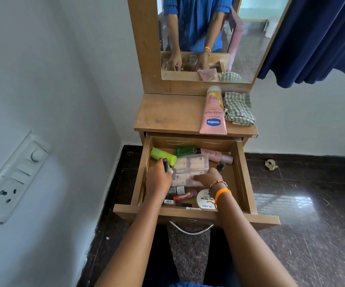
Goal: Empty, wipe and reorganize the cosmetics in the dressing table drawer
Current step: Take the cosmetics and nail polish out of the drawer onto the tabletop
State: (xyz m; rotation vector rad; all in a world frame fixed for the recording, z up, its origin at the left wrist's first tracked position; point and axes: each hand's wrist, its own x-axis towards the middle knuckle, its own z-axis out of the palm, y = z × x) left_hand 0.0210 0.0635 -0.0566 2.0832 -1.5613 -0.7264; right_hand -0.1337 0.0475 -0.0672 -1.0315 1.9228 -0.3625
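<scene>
Table (167,112): wooden, set against the wall, its left half bare; mirror (208,38) rises at the back edge.
Drawer (244,172): pulled fully out toward the person, its front edge with a metal handle (191,229) hanging over the dark floor; bare wood shows along the right wall and in the right front corner.
Tube (214,114): pink, lying on the table top, cap toward the mirror, its flat end at the table's front edge.
Cloth (238,108): checked, folded, just beside the tube on the right, near the table's right edge.
Case (190,166): clear plastic, flat in the middle of the drawer.
Green bottle (163,156): on its side in the back left corner, close to the left wall.
Pink bottle (217,155): lying along the back wall, right of a dark green tube (185,150).
Tin (204,200): round, white, against the front wall beneath the right wrist.
Left hand (158,180): inside the drawer by the left wall, fingers curled around a small black stick (165,164) held upright.
Right hand (207,178): fingers lying flat on the case's right front part, holding nothing that shows.
Nail polish (221,166): dark, upright, just behind the right hand.
Small items (183,196): red tube and grey-capped bottle, between the wrists near the front wall.
</scene>
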